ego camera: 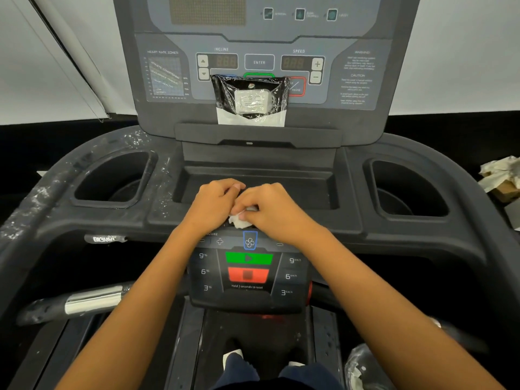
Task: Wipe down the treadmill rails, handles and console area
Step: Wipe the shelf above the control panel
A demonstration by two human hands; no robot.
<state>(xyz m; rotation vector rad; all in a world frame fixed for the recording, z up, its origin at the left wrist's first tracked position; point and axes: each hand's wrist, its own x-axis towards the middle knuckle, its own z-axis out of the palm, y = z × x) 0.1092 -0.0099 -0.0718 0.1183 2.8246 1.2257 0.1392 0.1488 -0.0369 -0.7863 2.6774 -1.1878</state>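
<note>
Both left hand [213, 205] and right hand [271, 211], fingers [225, 186] curled, pinching white wipe [235, 220]; tray [253, 175] just beyond fingertips, cup holders [112, 182] flanking, packet [250, 101] farther.

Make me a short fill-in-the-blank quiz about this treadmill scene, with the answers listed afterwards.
1. The left hand and right hand together pinch a small crumpled wipe coloured ____.
2. The shiny black plastic wipes packet leans on the grey console panel just below the button labelled ____.
3. The green play button sits directly above a stop button coloured ____.
4. White dusty smears cover the black treadmill rail on the person's ____ side.
Answers: white; ENTER; red; left.
</note>
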